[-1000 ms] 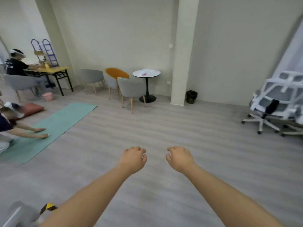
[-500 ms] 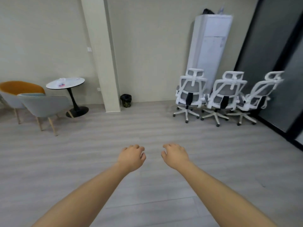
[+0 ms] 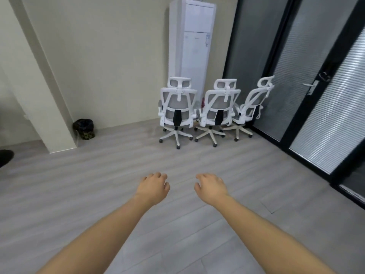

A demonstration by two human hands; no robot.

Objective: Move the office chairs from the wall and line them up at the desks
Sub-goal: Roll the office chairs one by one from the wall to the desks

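Against the far wall: three chairs (image 3: 214, 111) side by side; my left hand (image 3: 153, 187) and right hand (image 3: 211, 187) hover loosely curled, holding nothing.

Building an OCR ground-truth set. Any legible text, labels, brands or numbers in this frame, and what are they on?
No text can be read in this frame.
Tall white air conditioner: a small mark near the middle of its front and a sticker toward the right edge, both too small and blurred to read.
Three white office chairs: no visible lettering.
Glass door, bin: none visible.
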